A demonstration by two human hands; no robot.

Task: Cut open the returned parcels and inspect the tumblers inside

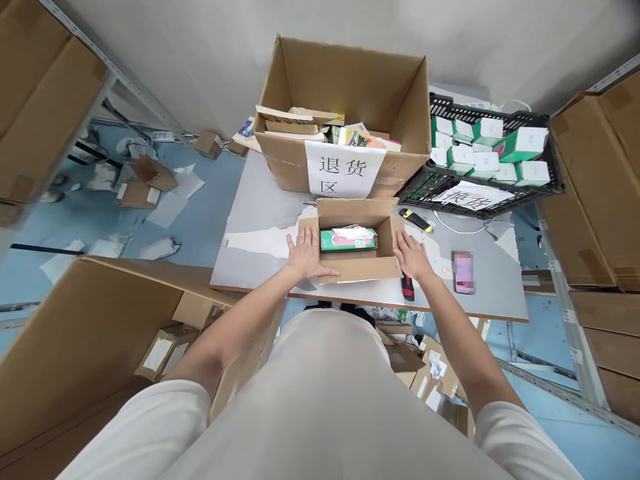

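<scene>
A small open cardboard box (358,267) sits on the grey table (260,220) in front of me. Inside it lies a green carton (345,239) with crumpled white paper on top. My left hand (306,252) presses flat on the box's left flap, fingers spread. My right hand (413,256) rests against the box's right flap, fingers extended. Neither hand holds anything.
A large cardboard box (350,87) with a white paper label stands behind, holding several books and packets. A black crate (500,193) of green-and-white cartons sits right. A yellow-black cutter (416,221), a red-black tool (407,287) and a phone (463,272) lie nearby. A big carton (90,333) stands at the left.
</scene>
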